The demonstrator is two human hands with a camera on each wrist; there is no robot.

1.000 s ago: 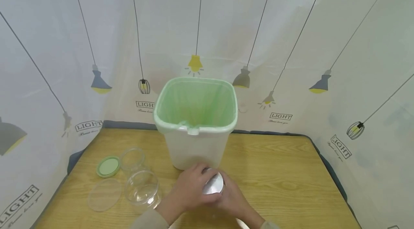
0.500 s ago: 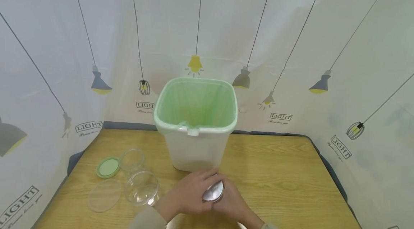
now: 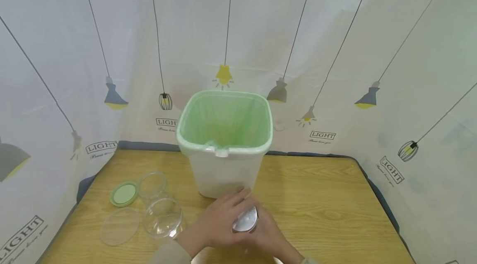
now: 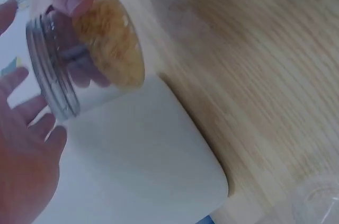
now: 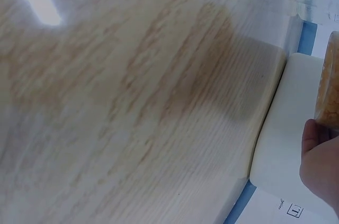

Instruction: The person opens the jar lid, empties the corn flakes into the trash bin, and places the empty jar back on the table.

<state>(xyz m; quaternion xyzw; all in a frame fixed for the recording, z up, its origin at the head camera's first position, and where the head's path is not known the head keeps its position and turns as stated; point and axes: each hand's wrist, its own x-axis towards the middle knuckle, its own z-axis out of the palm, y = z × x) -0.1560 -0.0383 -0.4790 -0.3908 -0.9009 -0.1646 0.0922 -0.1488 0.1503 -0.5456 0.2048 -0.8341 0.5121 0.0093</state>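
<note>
A clear jar [image 4: 114, 44] with a silver screw lid [image 3: 246, 218] is held tilted in front of the bin, low over the table. Yellow-orange crumbly food shows through its wall. My right hand [image 3: 270, 235] grips the jar's body; in the left wrist view, its thumb presses the side and its fingers show behind the glass. My left hand [image 3: 220, 222] arches around the lid. In the left wrist view its fingers [image 4: 32, 110] are spread and fairly straight beside the lid's rim, some close to or touching it. Only part of the jar shows in the right wrist view.
Just beyond the hands stands a white bin [image 3: 227, 173] with a green liner. To the left are two clear containers [image 3: 164, 218], a green lid [image 3: 124, 194] and a clear disc [image 3: 120, 226]. Lamp-printed cloth surrounds the wooden table [image 3: 316, 210].
The left hand has shifted around the lid, covering more of it at half a second ago; now its fingers have moved again and slightly more lid shows. The right hand keeps holding the jar.
</note>
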